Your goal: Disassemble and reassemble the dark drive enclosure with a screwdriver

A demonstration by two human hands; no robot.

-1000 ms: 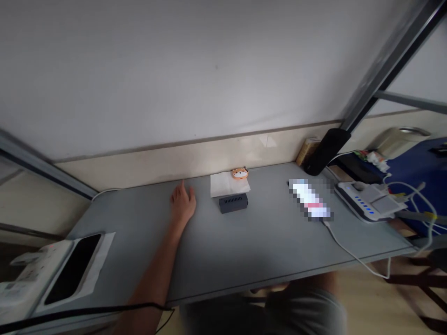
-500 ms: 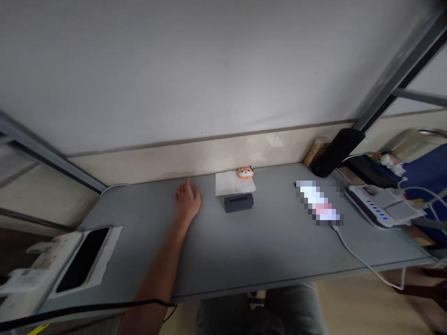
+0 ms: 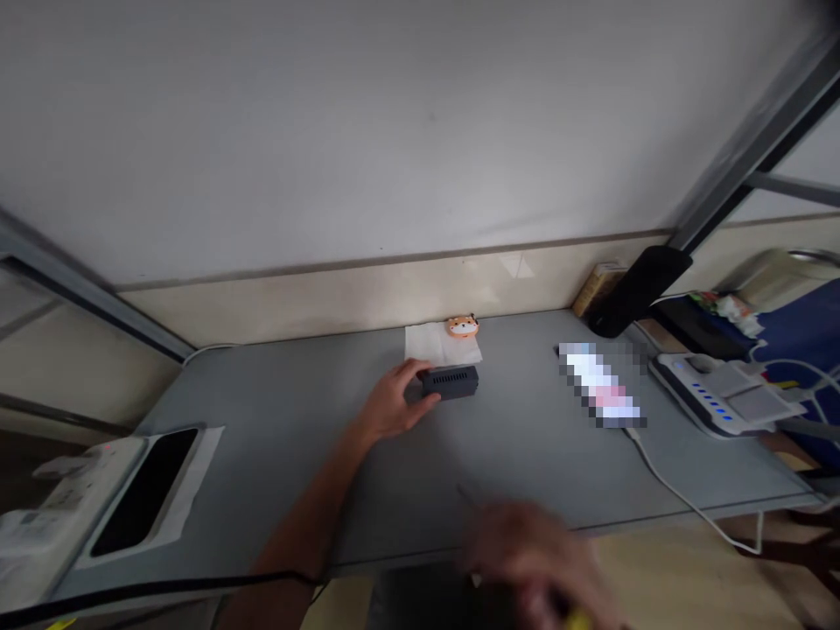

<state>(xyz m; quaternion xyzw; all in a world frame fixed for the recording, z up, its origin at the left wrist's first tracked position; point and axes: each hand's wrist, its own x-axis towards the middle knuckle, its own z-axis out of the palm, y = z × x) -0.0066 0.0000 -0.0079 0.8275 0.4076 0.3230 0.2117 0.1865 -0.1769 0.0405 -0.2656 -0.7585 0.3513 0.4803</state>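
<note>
A small dark box with a slotted vent [image 3: 454,383] rests on the grey desk [image 3: 512,437]. My left hand [image 3: 392,404] is closed on its left end, thumb on the near side and fingers on the far side. Over the desk's front edge, my right hand [image 3: 525,560] is smeared by motion and curled round a thin tool; a dark tip pokes out at the front and a bit of yellow shows at the back. Its exact kind is too blurred to make out. Behind the box lie a white paper sheet [image 3: 430,344] and an orange animal-faced case [image 3: 463,326].
To the right are a lit phone with a blurred screen [image 3: 600,385], its white cable [image 3: 682,496], a power strip [image 3: 712,398] and a black cylinder [image 3: 640,290]. A dark-screened phone [image 3: 145,492] lies at left beside another power strip [image 3: 79,499]. A black cable [image 3: 171,582] crosses in front.
My left hand has moved right from the bare desk and taken hold of the box's end. My right hand has come into view at the bottom with a thin tool in it.
</note>
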